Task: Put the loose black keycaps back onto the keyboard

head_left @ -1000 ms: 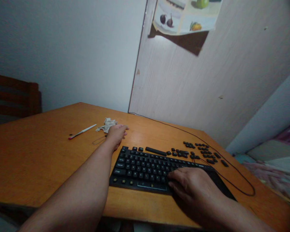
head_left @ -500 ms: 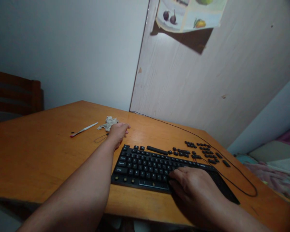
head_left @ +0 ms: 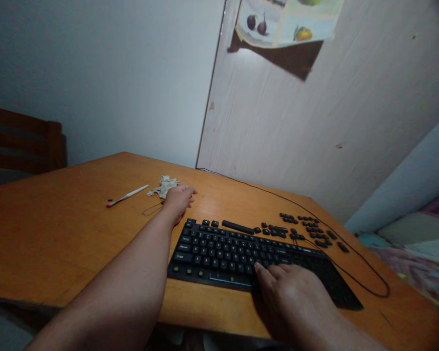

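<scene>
A black keyboard (head_left: 219, 256) lies at a slant on the wooden table, its front row lacking several keycaps. My right hand (head_left: 292, 287) is over its lower middle, fingers bent down onto the keys; whatever lies under the fingertips is hidden. Beyond the keyboard's far left corner, my left hand (head_left: 179, 201) rests on the table with its fingers stretched out and nothing visible in them. Beside it is a crumpled pale cloth (head_left: 164, 186). A long black keycap (head_left: 237, 226) and several small loose keycaps (head_left: 272, 230) lie behind the keyboard.
More loose keycaps (head_left: 312, 229) are spread at the right rear. A black cable (head_left: 380, 287) loops round the right side. On the left are a white, thin brush-like tool (head_left: 131, 193) and a small dark piece (head_left: 110, 200). A wooden chair (head_left: 22, 141) stands far left.
My right hand has shifted slightly and turned, with its fingers now a little further apart on the keys, uncovering more of the keyboard's right side. My left hand has stayed in place.
</scene>
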### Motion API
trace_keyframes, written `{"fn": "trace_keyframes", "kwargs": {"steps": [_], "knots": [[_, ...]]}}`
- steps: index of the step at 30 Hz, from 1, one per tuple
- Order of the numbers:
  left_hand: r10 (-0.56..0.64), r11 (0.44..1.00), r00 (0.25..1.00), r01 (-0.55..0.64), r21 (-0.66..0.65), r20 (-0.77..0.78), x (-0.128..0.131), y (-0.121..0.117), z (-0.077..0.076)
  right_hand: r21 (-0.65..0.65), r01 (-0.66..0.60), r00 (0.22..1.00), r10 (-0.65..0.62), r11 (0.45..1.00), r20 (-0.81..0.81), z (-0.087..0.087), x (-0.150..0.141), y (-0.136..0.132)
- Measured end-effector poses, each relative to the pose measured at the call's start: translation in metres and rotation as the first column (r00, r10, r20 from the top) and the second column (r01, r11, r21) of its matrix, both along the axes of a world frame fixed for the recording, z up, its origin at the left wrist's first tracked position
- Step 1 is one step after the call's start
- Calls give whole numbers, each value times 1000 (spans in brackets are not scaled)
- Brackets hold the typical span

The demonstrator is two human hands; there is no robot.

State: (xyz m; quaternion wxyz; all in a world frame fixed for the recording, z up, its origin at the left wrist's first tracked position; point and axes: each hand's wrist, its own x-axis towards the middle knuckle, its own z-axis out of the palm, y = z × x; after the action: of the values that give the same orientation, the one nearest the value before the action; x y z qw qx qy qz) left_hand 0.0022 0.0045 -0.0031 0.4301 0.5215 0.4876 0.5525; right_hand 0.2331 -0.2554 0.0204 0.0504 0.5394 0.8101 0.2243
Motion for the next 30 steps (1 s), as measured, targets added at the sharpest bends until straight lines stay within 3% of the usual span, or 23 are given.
{"fn": "trace_keyframes", "kwargs": {"steps": [4,17,30], "knots": [[-1,1000,1000,1,-1,-2,0,0,0,51,-13,997,9,999,83,-3,-6,-7],[-17,1000,1000,18,-18,16,1,-1,1,23,38,989,-40,999,139,-9,-17,-11],[-8,1000,1000,8,-10,8,2,-1,2,37,53,973,-44,998,-226,2,8,-28]]}}
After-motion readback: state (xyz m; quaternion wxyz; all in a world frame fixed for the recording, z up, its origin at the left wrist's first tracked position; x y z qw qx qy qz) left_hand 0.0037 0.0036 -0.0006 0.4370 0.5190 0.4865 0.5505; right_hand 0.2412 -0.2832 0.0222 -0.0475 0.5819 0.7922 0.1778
